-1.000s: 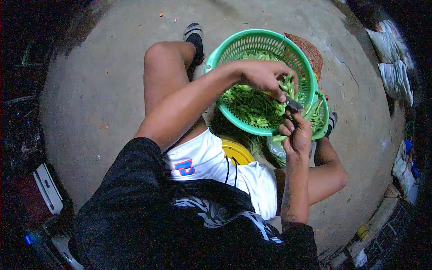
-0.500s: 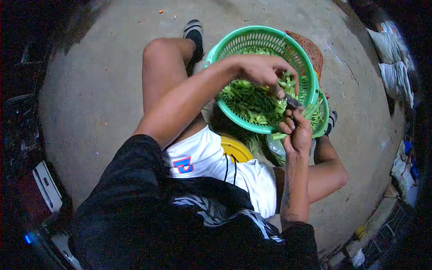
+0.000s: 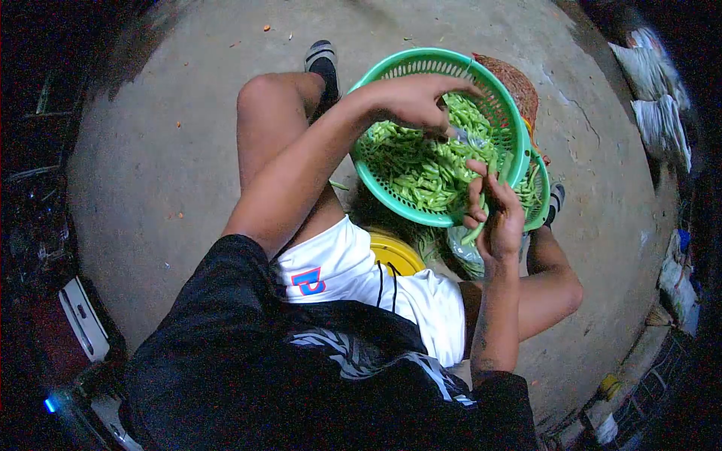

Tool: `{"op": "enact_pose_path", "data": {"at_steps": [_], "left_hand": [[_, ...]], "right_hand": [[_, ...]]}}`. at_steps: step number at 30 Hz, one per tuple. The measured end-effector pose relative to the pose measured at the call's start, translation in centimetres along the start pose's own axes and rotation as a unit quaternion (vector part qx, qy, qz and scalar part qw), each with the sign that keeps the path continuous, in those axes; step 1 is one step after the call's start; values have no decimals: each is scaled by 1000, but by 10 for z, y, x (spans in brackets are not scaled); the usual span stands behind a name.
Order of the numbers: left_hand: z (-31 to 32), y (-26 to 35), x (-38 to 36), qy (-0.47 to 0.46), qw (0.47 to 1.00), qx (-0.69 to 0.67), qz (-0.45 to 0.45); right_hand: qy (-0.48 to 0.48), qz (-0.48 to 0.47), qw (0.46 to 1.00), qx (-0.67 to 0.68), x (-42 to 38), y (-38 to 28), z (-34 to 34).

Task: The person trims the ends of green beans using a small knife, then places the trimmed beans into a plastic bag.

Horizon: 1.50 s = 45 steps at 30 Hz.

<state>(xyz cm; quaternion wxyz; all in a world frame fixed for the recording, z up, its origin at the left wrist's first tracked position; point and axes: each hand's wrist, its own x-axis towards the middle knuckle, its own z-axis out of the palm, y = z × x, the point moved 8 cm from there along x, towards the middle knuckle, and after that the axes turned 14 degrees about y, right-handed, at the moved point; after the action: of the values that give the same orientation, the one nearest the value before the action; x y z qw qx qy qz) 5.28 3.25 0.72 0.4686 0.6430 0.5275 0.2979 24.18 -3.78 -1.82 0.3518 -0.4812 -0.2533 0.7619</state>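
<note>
My left hand [image 3: 414, 101] is over the green plastic basket [image 3: 406, 209], its fingers curled around a small knife [image 3: 470, 137]. The blade is blurred and the handle is hidden in the hand. Below and to the right, at the basket's near rim, my right hand [image 3: 502, 214] is closed on a long green vegetable piece [image 3: 481, 222]. Its fingers bend around the piece, which sticks up toward the rim. Many cut green vegetable pieces [image 3: 432, 169] fill the basket under both hands.
A second green basket [image 3: 538, 214] with more green pieces stands partly under the first. A reddish mesh sack [image 3: 511, 86] lies behind. A clear plastic bag [image 3: 462, 252] and a yellow round stool or lid [image 3: 395, 254] are near my legs. White sacks [image 3: 662, 131] lie at the right.
My left hand has moved up and left, away from my right hand, with the blade. More of the pieces in the basket show, and the basket appears slightly shifted.
</note>
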Motion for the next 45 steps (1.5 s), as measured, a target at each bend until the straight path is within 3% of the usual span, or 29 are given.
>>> {"op": "enact_pose_path", "data": {"at_steps": [1,4,6,7,8,10,11,13,16,22,25,28,30,34,35,38,40,42,45], "left_hand": [[4,4,1,-15,996,-83,19],[18,12,3,-42,989,-137,48],[27,13,1,-54,989,-132,37],[32,17,0,-65,990,-116,53],[36,20,0,-76,990,-100,70],[38,15,4,-77,987,-105,91],[34,13,6,-54,987,-106,104],[25,16,6,-31,987,-106,116],[12,8,4,-15,984,-171,45],[14,12,2,-15,985,-161,60],[30,12,2,-46,993,-94,61],[16,2,10,-26,985,-150,79],[-4,-11,15,-18,982,-189,22],[12,1,9,-30,987,-149,60],[24,4,3,-54,989,-137,24],[35,14,2,-69,989,-115,66],[17,10,10,-18,981,-152,122],[1,-4,14,-32,977,-209,29],[12,4,6,-31,982,-184,34]], "right_hand": [[0,-1,1000,-1,0,-2,1],[63,42,996,-51,3,7,-6],[94,-35,973,-208,7,8,-12],[89,-124,961,-230,12,5,-8],[88,-124,961,-231,17,13,-10],[84,-256,921,-279,14,1,0],[84,-257,921,-279,11,-3,-4],[73,-42,992,-90,0,1,-3],[63,33,996,50,4,6,-15],[67,24,997,0,0,5,-16],[69,27,997,28,1,8,-16],[77,13,997,24,-2,3,-18],[81,9,996,21,-3,2,-22],[106,-4,994,-2,-2,1,-23],[108,-5,994,-2,-2,2,-22],[108,-15,994,-31,-2,4,-21],[95,-16,995,-19,-3,1,-21],[91,-12,996,-9,-4,1,-22],[95,-10,995,-4,-2,1,-19]]}}
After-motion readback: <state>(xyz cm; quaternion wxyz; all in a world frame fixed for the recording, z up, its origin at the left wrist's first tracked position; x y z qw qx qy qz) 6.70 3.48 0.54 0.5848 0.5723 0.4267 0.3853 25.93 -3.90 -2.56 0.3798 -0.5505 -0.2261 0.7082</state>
